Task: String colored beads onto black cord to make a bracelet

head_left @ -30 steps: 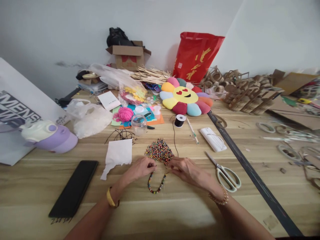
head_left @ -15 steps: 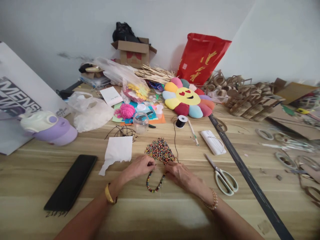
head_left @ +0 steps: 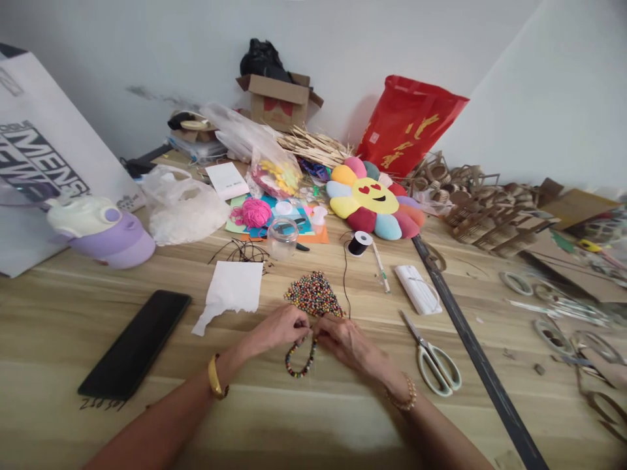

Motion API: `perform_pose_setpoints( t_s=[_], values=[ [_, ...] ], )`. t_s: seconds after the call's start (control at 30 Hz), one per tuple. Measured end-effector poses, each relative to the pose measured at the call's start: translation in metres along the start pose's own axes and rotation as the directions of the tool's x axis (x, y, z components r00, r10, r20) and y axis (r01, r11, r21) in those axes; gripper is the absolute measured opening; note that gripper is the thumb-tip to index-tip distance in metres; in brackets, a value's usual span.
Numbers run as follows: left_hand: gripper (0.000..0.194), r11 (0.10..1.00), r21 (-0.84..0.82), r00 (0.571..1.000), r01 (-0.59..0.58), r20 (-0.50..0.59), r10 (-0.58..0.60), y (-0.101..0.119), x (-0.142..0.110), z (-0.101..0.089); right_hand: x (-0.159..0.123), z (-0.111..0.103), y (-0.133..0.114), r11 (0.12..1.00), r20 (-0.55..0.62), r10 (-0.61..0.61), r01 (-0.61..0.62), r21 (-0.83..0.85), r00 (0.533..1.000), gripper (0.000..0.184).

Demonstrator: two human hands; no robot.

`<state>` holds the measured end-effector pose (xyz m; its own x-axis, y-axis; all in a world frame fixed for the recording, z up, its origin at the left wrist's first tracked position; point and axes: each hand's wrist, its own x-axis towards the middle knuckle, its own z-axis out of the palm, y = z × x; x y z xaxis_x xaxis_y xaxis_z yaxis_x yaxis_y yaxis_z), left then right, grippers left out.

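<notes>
My left hand [head_left: 280, 326] and my right hand [head_left: 341, 338] meet at the near edge of a pile of small coloured beads [head_left: 312, 294] on the wooden table. Each hand pinches one end of a short string of beads [head_left: 297, 361], which hangs in a loop towards me between them. A thin black cord [head_left: 344, 277] runs from my right hand up to a black thread spool [head_left: 360, 243]. Both hands have their fingers closed.
Scissors [head_left: 434, 356] lie right of my right hand, a black phone [head_left: 136, 343] and torn white paper [head_left: 231, 290] to the left. A purple-and-white bottle [head_left: 100, 230], a clear jar [head_left: 283, 236], pink yarn [head_left: 256, 213], a flower cushion [head_left: 372, 205], a red bag [head_left: 408, 125] and wooden parts [head_left: 490, 205] stand further back.
My hands have drawn closer together, so the bead loop has narrowed. The view has shifted, with the table contents sliding right and slightly down.
</notes>
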<state>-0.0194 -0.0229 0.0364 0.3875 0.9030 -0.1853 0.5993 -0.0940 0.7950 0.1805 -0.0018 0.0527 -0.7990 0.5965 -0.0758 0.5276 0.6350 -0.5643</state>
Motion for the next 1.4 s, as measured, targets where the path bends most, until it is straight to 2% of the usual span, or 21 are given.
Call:
perform_pose_setpoints(
  t_s=[0.1,0.23,0.4,0.63,0.8,0.97,1.23,1.4],
  values=[
    [0.019,0.998,0.066,0.999,-0.004,-0.040,0.006,0.002,0.000,0.003,0.002,0.009,0.011,0.996,-0.058,0.021,-0.016,0.087,0.998,0.006],
    [0.017,0.992,0.122,0.998,-0.022,-0.057,0.029,0.005,-0.002,0.005,0.004,0.016,0.017,0.988,-0.097,-0.004,0.019,0.150,0.995,0.006],
    [0.022,0.981,0.183,0.995,-0.062,-0.060,0.074,0.002,-0.001,0.009,0.005,0.016,0.015,0.991,-0.112,-0.016,0.031,0.133,0.994,0.007],
    [0.021,0.972,0.227,0.997,-0.054,-0.041,0.066,-0.001,-0.001,0.012,0.006,0.018,0.014,0.991,-0.181,-0.070,0.089,0.098,0.981,0.013],
    [0.018,0.974,0.221,0.998,-0.041,-0.032,0.050,0.004,-0.003,0.007,0.006,0.021,0.019,0.993,-0.177,-0.050,0.069,0.099,0.983,0.014],
    [0.018,0.976,0.213,0.998,-0.039,-0.040,0.049,0.010,-0.004,0.004,0.006,0.020,0.020,0.983,-0.164,-0.024,0.053,0.177,0.986,0.012],
    [0.015,0.986,0.163,0.999,-0.026,-0.042,0.033,0.008,-0.002,0.010,0.008,0.013,0.014,0.948,-0.125,0.065,-0.022,0.319,0.990,0.011],
    [0.016,0.982,0.190,0.997,0.012,-0.078,0.003,0.009,-0.002,0.014,0.008,0.011,0.013,0.934,-0.096,0.071,-0.032,0.355,0.993,0.009]
  ],
)
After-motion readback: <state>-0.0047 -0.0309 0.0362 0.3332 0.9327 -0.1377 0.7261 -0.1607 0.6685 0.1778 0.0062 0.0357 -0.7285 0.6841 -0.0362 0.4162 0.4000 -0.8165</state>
